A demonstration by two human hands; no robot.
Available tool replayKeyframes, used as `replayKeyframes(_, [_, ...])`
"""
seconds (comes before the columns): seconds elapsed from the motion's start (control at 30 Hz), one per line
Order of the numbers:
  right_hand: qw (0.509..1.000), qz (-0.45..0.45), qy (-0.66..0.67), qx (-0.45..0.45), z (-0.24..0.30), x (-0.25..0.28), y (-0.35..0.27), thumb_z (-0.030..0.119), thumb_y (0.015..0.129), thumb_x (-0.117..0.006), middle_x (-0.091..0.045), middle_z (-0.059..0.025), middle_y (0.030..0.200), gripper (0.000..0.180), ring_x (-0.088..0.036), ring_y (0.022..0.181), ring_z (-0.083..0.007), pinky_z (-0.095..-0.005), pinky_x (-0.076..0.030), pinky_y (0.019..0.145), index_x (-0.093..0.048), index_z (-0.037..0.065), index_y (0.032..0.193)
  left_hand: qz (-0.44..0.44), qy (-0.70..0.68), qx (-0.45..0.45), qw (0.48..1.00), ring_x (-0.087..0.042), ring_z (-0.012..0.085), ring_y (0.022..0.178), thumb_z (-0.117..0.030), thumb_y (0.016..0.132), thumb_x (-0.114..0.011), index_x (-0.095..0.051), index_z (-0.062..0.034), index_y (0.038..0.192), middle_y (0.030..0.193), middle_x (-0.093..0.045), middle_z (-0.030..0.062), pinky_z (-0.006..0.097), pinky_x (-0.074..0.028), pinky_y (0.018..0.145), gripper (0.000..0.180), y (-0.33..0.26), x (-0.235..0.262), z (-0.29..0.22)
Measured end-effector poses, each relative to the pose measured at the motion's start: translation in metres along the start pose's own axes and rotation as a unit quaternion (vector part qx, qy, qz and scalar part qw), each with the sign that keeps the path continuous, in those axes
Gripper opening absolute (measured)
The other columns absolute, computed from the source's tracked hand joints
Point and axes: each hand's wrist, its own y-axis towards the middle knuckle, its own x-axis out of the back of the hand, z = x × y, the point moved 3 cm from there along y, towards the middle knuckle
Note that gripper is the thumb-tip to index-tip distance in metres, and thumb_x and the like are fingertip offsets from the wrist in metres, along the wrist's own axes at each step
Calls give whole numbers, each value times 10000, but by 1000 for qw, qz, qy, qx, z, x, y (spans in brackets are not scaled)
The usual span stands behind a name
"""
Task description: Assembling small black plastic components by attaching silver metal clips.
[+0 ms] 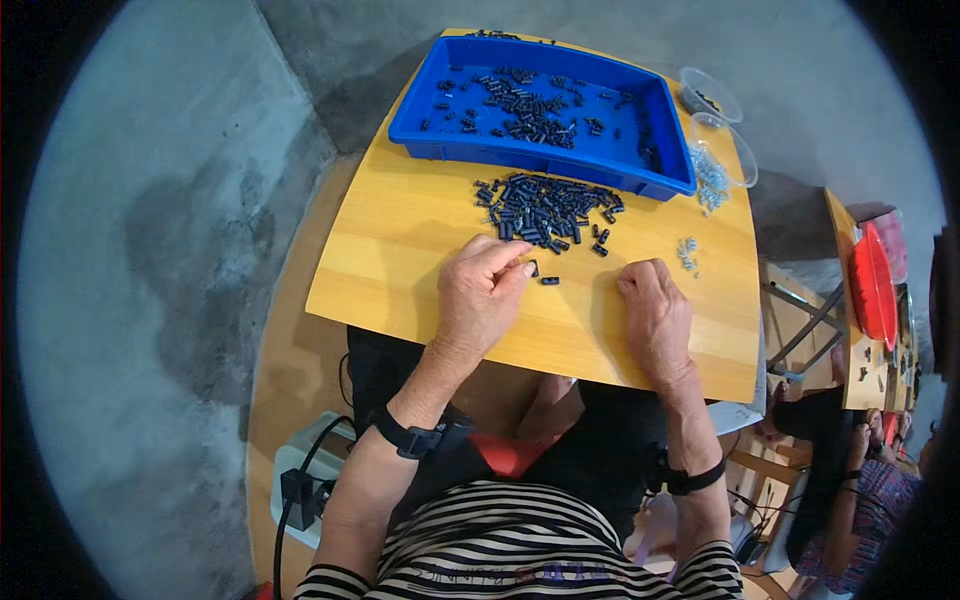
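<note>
My left hand (pixel 482 292) is closed in a pinch over the table, just in front of a heap of small black block-like parts (pixel 540 208). A single black part (pixel 533 268) shows right at its thumb tip; whether the fingers grip it or only touch it is hard to see. Another black part (pixel 550 281) lies loose on the wood between my hands. Resting on the tabletop further right, my right hand (pixel 655 312) has its fingers curled in, and anything inside them is hidden. A few small shiny pieces (pixel 688 255) lie beyond it.
A blue tray (pixel 420 150) with many black parts stands at the far side of the yellow wooden table (pixel 390 262). Clear plastic tubs (pixel 745 160) sit at the right edge, near spilled shiny pieces (pixel 711 180). Another person (pixel 850 510) sits at a second table on the right.
</note>
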Motion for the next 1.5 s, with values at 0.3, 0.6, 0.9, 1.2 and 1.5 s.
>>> replayKeyframes(0.3, [998, -10, 55, -31, 3, -2, -6, 48, 826, -584, -617, -96, 805, 71, -622, 682, -317, -396, -494, 564, -519, 61, 849, -21, 103, 1, 994, -597, 152, 575, -69, 713, -753, -695, -3, 760, 665, -609, 77, 266, -467, 530, 100, 7, -6, -5])
replayKeyframes(0.6, [995, -19, 77, -57, 6, 1, -4, 69, 817, -619, -622, -79, 805, 73, -632, 691, -302, -383, -508, 586, -559, 84, 855, 46, 133, 1, 990, -589, 159, 554, -110, 683, -769, -697, -27, 738, 639, -593, 70, 279, -458, 519, 122, 13, -1, -6])
replayKeyframes(0.9, [994, -21, 91, -52, 9, 2, -4, 69, 819, -621, -603, -79, 764, 43, -623, 669, -302, -380, -502, 574, -584, 90, 825, 65, 121, 13, 990, -618, 192, 608, -88, 732, -714, -706, -23, 786, 705, -639, 96, 302, -467, 556, 85, 7, 15, -8])
replayKeyframes(1.2, [993, -21, 98, -55, 8, 2, -4, 60, 821, -613, -602, -85, 766, 37, -622, 665, -305, -380, -503, 577, -600, 90, 837, 81, 129, 7, 988, -597, 191, 611, -85, 721, -724, -698, -22, 821, 708, -618, 86, 300, -464, 568, 121, 2, 18, -15])
replayKeyframes(1.5, [995, -29, 83, -50, 7, 4, 1, 44, 807, -613, -598, -102, 780, 38, -618, 668, -319, -383, -503, 580, -597, 72, 826, 64, 77, 26, 995, -588, 128, 624, -13, 712, -732, -684, -7, 796, 726, -612, 59, 244, -467, 574, 97, -7, 18, -2])
